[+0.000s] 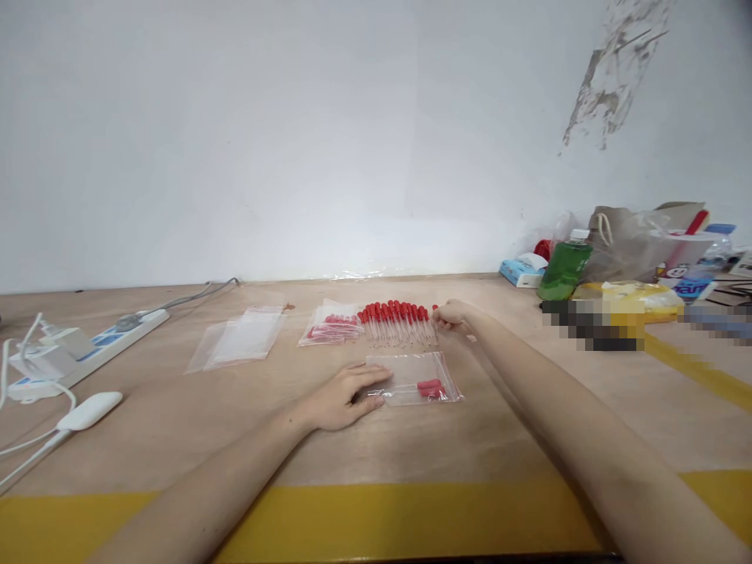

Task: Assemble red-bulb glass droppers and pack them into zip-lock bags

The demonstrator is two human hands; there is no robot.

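Observation:
My left hand (346, 392) lies flat with fingers spread on the left end of a clear zip bag (405, 368). Inside this bag are droppers with red bulbs (431, 388), their bulbs toward the right. Behind it, many droppers (395, 315) with red bulbs and thin clear stems lie side by side in a row. At the row's right end my right hand (452, 314) pinches one dropper, whose red bulb shows beside the fingertips. Left of the row, filled zip bags (332, 329) of red-bulbed droppers are piled. Farther left lie flat zip bags (247, 335).
On the left are a white power strip (94, 356) with plugs and a white cable device (91, 410). At the back right stand a green bottle (565, 266), a tissue pack (522, 272) and bags. Yellow tape (411, 521) runs along the table's front edge.

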